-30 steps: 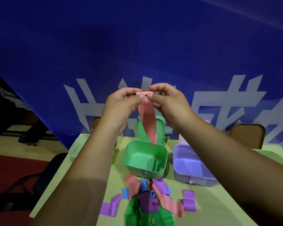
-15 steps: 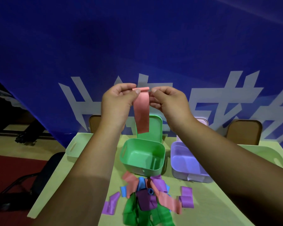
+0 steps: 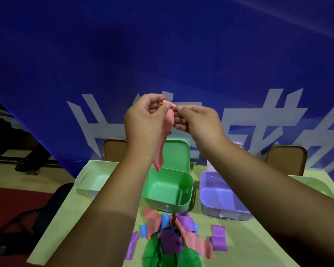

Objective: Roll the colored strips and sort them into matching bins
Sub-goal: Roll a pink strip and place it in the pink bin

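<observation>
- Head view: left hand point(image 3: 143, 120) and right hand point(image 3: 199, 120) both pinch the pink strip point(image 3: 162, 143) at its top.
- Its tail dangles over the green bin point(image 3: 162, 204), near the table's point(image 3: 243, 239) far edge.
- Risk: a slackened pinch lets the small curl spring open.

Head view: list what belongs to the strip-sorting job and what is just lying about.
Job: pink strip, pinched by left hand and right hand; strip pile; green bin; purple bin; pale green bin.
Lying about: brown chair; black chair; blue banner.
</observation>
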